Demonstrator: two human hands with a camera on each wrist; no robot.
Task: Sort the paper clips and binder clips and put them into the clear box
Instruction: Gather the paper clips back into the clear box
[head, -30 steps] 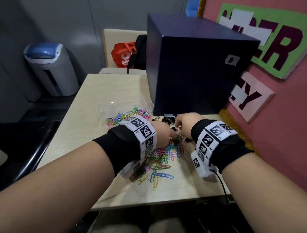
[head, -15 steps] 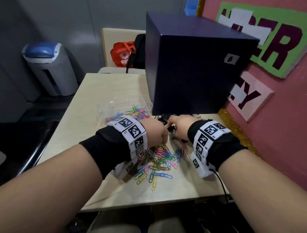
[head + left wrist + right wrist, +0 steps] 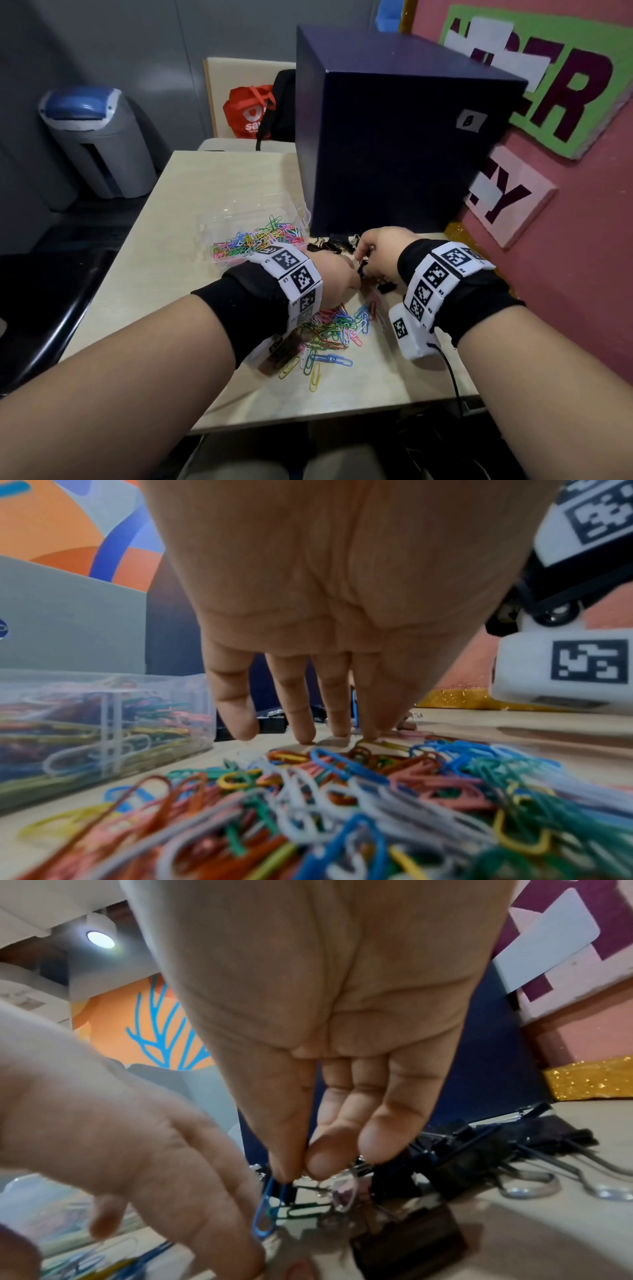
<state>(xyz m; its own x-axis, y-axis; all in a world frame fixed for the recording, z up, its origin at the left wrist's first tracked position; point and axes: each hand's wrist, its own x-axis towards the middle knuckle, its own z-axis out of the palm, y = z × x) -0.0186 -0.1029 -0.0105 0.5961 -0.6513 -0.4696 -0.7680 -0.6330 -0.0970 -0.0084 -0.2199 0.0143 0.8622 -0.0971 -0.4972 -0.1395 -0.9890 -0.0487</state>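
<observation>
A heap of coloured paper clips (image 3: 329,329) lies on the table near the front edge. The clear box (image 3: 219,240), holding several paper clips, stands to its far left. Black binder clips (image 3: 479,1158) lie at the foot of a dark box. My right hand (image 3: 294,1175) pinches a blue paper clip (image 3: 263,1213) between thumb and forefinger, just above the binder clips; a green clip lies tangled beside it. My left hand (image 3: 301,734) has straight fingers pointing down, their tips touching the table at the heap's far edge, close to the right hand.
A large dark blue box (image 3: 394,154) stands on the table right behind the binder clips. A pink wall with signs (image 3: 565,205) bounds the right side. The table's left half (image 3: 205,192) is bare wood; a grey bin (image 3: 99,144) stands on the floor beyond.
Both hands have stayed at the far edge of the heap, shifting only slightly toward the binder clips. More of the paper clip heap shows in front of the wrists.
</observation>
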